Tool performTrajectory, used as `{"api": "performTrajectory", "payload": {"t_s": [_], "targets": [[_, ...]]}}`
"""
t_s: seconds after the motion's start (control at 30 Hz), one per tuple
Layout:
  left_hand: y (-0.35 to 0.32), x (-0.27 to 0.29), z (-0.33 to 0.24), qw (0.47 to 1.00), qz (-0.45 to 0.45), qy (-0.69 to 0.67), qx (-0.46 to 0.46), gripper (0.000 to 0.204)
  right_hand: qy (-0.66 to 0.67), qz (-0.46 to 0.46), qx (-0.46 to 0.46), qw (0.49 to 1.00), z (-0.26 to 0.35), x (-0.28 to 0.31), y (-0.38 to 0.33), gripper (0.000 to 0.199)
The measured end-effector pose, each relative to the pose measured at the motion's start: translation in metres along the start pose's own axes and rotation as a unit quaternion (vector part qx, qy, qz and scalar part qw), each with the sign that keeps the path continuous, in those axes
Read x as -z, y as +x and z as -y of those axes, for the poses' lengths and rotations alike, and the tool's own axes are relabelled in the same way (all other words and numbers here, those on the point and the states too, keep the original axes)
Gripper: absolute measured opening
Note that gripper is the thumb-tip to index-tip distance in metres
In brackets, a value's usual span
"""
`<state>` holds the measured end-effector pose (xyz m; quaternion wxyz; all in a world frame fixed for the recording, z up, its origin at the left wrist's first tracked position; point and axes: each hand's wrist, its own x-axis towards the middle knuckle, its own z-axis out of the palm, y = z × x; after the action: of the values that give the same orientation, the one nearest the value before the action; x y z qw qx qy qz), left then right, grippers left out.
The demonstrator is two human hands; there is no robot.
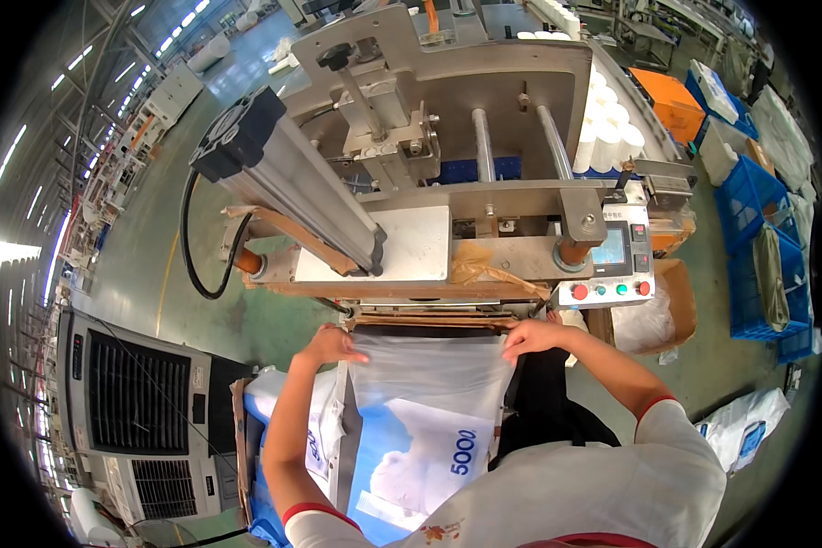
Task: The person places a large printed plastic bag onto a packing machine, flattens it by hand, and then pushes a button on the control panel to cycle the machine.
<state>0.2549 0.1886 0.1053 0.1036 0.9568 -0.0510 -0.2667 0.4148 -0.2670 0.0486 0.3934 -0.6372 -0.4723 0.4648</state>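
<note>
A plastic bag (429, 374), clear at its top and printed blue and white below, is stretched flat in front of me. Its far edge lies at the narrow slot of the metal machine (511, 265). My left hand (333, 345) is closed on the bag's left top corner. At the right top corner, my right hand (534, 338) pinches the film between thumb and fingers. Both hands are just below the machine's front jaw (429, 320). The bag's lower end is partly hidden by my shirt.
A control panel (616, 256) with a screen and coloured buttons is on the machine's right. White rolls (607, 132) stand behind it. More printed bags (315, 420) lie left of my work. A cardboard box (680, 301), blue crates (758, 256) and a grey air cooler (137, 393) are around me.
</note>
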Motion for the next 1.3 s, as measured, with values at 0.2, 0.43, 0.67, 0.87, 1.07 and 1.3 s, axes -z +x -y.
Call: {"api": "performTrajectory", "payload": {"t_s": [0.2, 0.43, 0.67, 0.87, 1.07, 1.3], "targets": [[0.021, 0.024, 0.024, 0.969, -0.044, -0.219, 0.107, 0.043, 0.396, -0.273, -0.088, 0.873, -0.047, 0.002, 0.022, 0.024], [0.066, 0.019, 0.085, 0.928, -0.089, -0.352, 0.089, 0.030, 0.421, -0.496, 0.062, 0.757, -0.039, 0.027, 0.067, 0.022], [0.101, 0.009, 0.096, 0.922, -0.115, -0.354, 0.111, 0.032, 0.366, -0.571, 0.127, 0.724, -0.034, 0.047, 0.089, 0.020], [0.115, 0.001, 0.086, 0.918, -0.151, -0.337, 0.141, 0.035, 0.333, -0.598, 0.154, 0.713, -0.027, 0.056, 0.096, 0.022], [0.125, -0.005, 0.061, 0.923, -0.184, -0.283, 0.184, 0.038, 0.349, -0.600, 0.200, 0.692, -0.014, 0.046, 0.090, 0.027], [0.135, -0.011, 0.028, 0.915, -0.231, -0.209, 0.258, 0.042, 0.562, -0.354, 0.426, 0.614, 0.042, 0.040, 0.083, 0.040]]}}
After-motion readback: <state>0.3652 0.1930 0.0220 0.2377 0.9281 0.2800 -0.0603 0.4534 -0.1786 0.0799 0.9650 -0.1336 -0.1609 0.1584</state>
